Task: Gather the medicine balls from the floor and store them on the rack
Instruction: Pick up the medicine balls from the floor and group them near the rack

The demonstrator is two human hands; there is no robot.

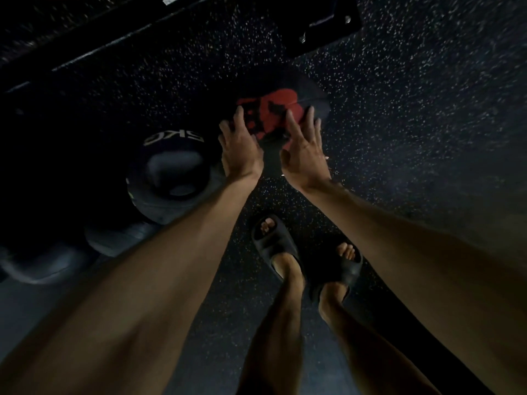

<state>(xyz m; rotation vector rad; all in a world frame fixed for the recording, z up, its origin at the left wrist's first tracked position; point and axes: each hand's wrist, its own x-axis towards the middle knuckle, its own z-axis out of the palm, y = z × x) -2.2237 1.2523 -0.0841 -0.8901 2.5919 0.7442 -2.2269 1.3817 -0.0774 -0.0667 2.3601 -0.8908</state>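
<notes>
A black medicine ball with red markings [273,109] lies on the speckled floor ahead of my feet. My left hand [241,146] rests against its near left side with fingers spread. My right hand [303,149] is at its near right side, fingers stretched over the ball. Both hands touch or nearly touch the ball; the blur hides whether they grip it. A second dark ball marked "5KG" [171,172] sits to the left, close to my left forearm.
More dark rounded balls [119,238] lie at the lower left. A black frame bar [114,44] runs across the top left, and a bolted black base plate [328,24] sits at the top. My feet in black slides [285,249] stand below the ball.
</notes>
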